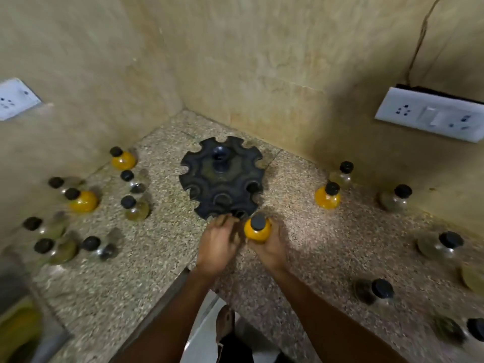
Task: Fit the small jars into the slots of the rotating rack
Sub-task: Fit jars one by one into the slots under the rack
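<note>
At the centre of the speckled table (pixel 162 258), tucked toward the corner of the tiled walls, stands the black rotating rack (pixel 222 176), its scalloped slots all showing bare. At the rack's six o'clock edge the right hand (pixel 267 247) has its grip curled round a yellow jar (pixel 258 229) with a black cap, held upright just beside the rim. The left hand (pixel 217 244) is at the rack's seven o'clock, fingers bent onto the lower edge; whether that grip actually clasps the rack is blurred and I cannot tell. Toward nine o'clock a cluster of small jars (pixel 131 179) stands on the table, some yellow, some with darker contents. Toward three o'clock stands another yellow-filled jar (pixel 328 196), with further jars near it. A white socket plate (pixel 432 113) sits on the wall at two o'clock.
</note>
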